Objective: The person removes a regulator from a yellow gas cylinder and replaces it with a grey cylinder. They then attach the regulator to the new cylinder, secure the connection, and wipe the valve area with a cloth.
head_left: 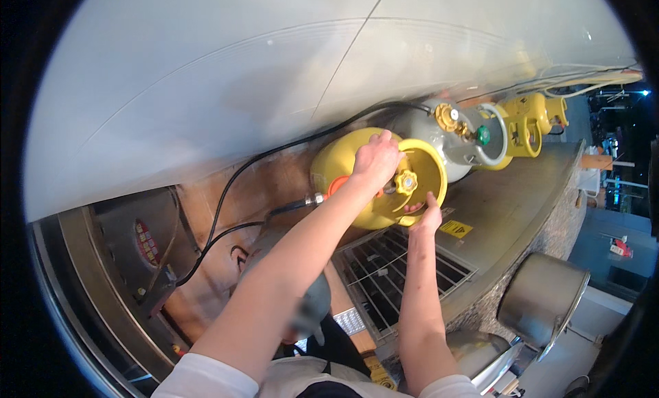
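Note:
A yellow gas cylinder (329, 158) leans in the view with its collar (439, 166) facing right. My left hand (378, 155) grips the upper side of that collar. My right hand (427, 216) holds its lower side, the fingers reaching inside the ring. Between the hands is a yellow valve handwheel (406, 182), which neither hand appears to touch. An orange regulator (337, 184), partly covered by my left forearm, sits beside the valve. From it a black hose (288, 208) runs left through a metal fitting (314, 199).
A silver cylinder (453, 158) with a brass regulator (447, 117) stands alongside, other yellow cylinders (533, 109) beyond. Below lies a metal grating (381, 279). A grey-capped head (320, 290) shows behind my left arm. Metal pots (540, 300) are lower right; a pale wall (231, 89) spans the top.

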Available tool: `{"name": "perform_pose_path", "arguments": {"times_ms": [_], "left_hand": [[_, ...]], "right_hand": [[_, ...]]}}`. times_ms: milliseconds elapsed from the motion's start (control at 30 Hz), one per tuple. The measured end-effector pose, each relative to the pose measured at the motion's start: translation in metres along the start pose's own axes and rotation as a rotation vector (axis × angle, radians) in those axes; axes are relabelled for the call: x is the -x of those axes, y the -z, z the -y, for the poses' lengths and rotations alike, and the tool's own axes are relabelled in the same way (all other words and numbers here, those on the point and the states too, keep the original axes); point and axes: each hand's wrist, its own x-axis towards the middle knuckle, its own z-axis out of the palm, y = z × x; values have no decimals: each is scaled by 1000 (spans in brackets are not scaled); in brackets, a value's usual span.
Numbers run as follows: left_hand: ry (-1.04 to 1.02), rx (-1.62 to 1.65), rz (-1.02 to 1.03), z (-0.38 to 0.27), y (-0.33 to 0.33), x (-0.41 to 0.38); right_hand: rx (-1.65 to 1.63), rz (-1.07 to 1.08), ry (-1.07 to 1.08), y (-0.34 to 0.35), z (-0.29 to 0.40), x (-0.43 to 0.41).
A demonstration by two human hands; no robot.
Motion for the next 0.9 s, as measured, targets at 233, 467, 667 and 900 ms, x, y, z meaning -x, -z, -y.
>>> {"name": "perform_pose_path", "arguments": {"times_ms": [233, 467, 667, 900], "left_hand": [[231, 205, -16, 63, 93, 209], [1015, 284, 356, 112, 84, 426], [1017, 377, 322, 102, 77, 438], [890, 161, 251, 99, 86, 392]], "right_hand": [[-54, -70, -27, 2, 1, -6], [-88, -79, -36, 3, -2, -2], [-168, -154, -56, -3, -14, 10], [-229, -138, -128, -9, -13, 23]]}}
